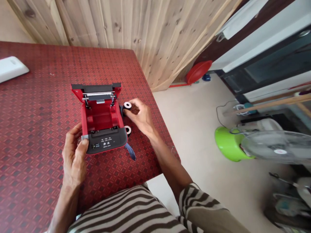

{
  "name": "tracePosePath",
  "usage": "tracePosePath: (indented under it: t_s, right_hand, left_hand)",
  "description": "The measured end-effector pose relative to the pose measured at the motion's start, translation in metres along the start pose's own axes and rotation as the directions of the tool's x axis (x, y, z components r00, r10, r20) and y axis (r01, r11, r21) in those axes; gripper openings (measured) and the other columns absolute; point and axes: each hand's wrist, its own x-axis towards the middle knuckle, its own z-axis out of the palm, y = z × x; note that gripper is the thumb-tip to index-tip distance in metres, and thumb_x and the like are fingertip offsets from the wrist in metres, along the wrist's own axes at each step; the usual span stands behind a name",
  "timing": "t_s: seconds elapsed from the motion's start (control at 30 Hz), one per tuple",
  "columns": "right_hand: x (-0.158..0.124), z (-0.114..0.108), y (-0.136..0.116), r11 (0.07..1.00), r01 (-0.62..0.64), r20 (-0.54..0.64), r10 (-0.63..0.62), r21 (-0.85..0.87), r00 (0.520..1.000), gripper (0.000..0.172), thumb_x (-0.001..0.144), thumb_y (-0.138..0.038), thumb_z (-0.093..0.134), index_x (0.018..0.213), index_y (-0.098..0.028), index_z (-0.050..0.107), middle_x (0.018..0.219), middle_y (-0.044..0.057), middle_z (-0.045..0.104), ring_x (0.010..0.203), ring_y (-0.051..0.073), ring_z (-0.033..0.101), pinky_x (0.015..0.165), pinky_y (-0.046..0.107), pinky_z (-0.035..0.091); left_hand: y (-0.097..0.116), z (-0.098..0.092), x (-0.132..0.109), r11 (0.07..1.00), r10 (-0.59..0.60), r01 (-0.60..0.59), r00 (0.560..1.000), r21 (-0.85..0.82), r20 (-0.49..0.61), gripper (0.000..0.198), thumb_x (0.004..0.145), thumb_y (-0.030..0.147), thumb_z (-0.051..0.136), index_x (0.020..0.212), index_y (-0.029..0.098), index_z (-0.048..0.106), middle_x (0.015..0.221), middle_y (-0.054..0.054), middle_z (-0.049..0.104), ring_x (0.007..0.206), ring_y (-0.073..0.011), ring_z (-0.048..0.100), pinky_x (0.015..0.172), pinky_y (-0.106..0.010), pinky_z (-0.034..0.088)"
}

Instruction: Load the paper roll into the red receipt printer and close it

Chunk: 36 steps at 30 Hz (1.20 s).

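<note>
A red and black label printer (103, 119) rests on the table with its lid (97, 92) tilted up, showing a bare red compartment. My left hand (74, 150) grips the printer's front left corner, thumb on the dark control panel. To the right of the printer, my right hand (141, 116) pinches a small black ribbon roll (127, 105) with a pale core between thumb and fingers. A second similar roll (128, 130) sits by the printer's right front edge. Below it, a dark blue strip (130, 151) lies on the table.
The red patterned table (43, 123) meets a wooden plank wall (116, 26). A white object (12, 68) lies at the far left. Beyond the table's right edge are the floor, a red basin (199, 72), a green bucket-like container (225, 144) and a fan (279, 145).
</note>
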Motion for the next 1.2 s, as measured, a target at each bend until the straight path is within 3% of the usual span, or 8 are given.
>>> tracePosePath:
  t_s: [0.23,0.33,0.43,0.57,0.73,0.9,1.07,1.2]
  right_hand:
    - [-0.012,-0.002,0.002,1.0,0.016,0.188,-0.017,0.004,0.982,0.022,0.093,-0.03,0.075,0.112,-0.02,0.069,0.101,0.003,0.079,0.088,0.019,0.074,0.08,0.033,0.058]
    - [-0.024,-0.017,0.001,0.999,0.013,0.122,-0.008,-0.034,0.993,0.033,0.092,-0.022,0.076,0.124,-0.018,0.07,0.111,0.008,0.082,0.094,0.021,0.077,0.085,0.037,0.06]
    - [-0.044,-0.034,-0.002,0.994,0.001,0.081,0.007,-0.105,0.997,0.018,0.095,-0.02,0.073,0.112,-0.019,0.075,0.11,0.007,0.083,0.096,0.021,0.079,0.088,0.038,0.061]
    - [-0.07,-0.035,-0.004,0.997,0.024,0.287,-0.002,-0.074,0.958,0.028,0.092,-0.017,0.079,0.119,-0.022,0.077,0.115,0.006,0.084,0.102,0.021,0.08,0.092,0.038,0.063]
    - [-0.078,-0.013,0.004,0.992,0.115,0.157,-0.107,-0.045,0.982,0.021,0.096,-0.019,0.075,0.116,-0.021,0.075,0.117,0.008,0.084,0.106,0.022,0.079,0.098,0.042,0.062]
    - [-0.072,-0.037,-0.035,0.982,0.19,0.102,-0.188,-0.011,0.977,0.027,0.097,-0.025,0.076,0.124,-0.026,0.07,0.121,0.006,0.08,0.109,0.024,0.077,0.099,0.043,0.062]
    - [-0.04,-0.032,-0.097,0.823,0.542,0.345,-0.465,-0.17,0.815,0.035,0.106,-0.018,0.067,0.14,-0.025,0.066,0.131,0.008,0.074,0.123,0.026,0.07,0.113,0.049,0.058]
    - [-0.015,0.011,-0.113,0.639,0.64,0.589,-0.34,-0.427,0.733,0.03,0.109,-0.003,0.052,0.128,-0.017,0.07,0.126,0.012,0.075,0.122,0.026,0.069,0.114,0.047,0.057]
  left_hand:
    - [-0.006,-0.001,0.0,0.998,-0.005,0.007,1.0,-0.055,0.03,0.052,0.104,0.054,0.066,0.149,0.028,0.068,0.136,-0.006,0.076,0.123,-0.0275,0.069,0.103,-0.039,0.055]
    - [-0.008,-0.001,0.0,0.999,-0.007,0.009,1.0,-0.051,0.022,0.054,0.103,0.055,0.066,0.15,0.027,0.067,0.137,-0.006,0.076,0.124,-0.0286,0.069,0.104,-0.041,0.054]
    - [-0.009,0.0,0.0,0.998,-0.02,0.021,1.0,-0.059,0.019,0.056,0.103,0.056,0.066,0.15,0.027,0.067,0.139,-0.006,0.075,0.123,-0.0295,0.068,0.104,-0.042,0.054]
    - [-0.009,0.002,0.0,0.998,-0.032,0.031,0.999,-0.051,-0.013,0.052,0.102,0.056,0.067,0.147,0.031,0.071,0.136,-0.005,0.076,0.121,-0.0297,0.069,0.102,-0.044,0.056]
    - [-0.006,0.002,-0.001,0.999,-0.011,0.01,1.0,-0.037,-0.027,0.056,0.1,0.059,0.068,0.146,0.026,0.071,0.13,-0.007,0.077,0.116,-0.0288,0.071,0.097,-0.041,0.057]
    - [-0.005,0.002,-0.001,0.999,-0.027,0.027,1.0,-0.038,-0.014,0.055,0.1,0.061,0.068,0.144,0.027,0.072,0.13,-0.007,0.077,0.118,-0.0298,0.071,0.099,-0.042,0.058]
    - [-0.002,0.002,0.0,1.0,-0.018,0.018,1.0,-0.017,-0.011,0.058,0.101,0.061,0.069,0.144,0.023,0.071,0.129,-0.009,0.078,0.116,-0.03,0.072,0.099,-0.042,0.058]
    - [0.003,0.003,-0.001,0.999,-0.019,0.02,0.999,-0.028,0.025,0.055,0.103,0.059,0.066,0.145,0.024,0.069,0.133,-0.008,0.078,0.117,-0.0288,0.073,0.1,-0.042,0.058]
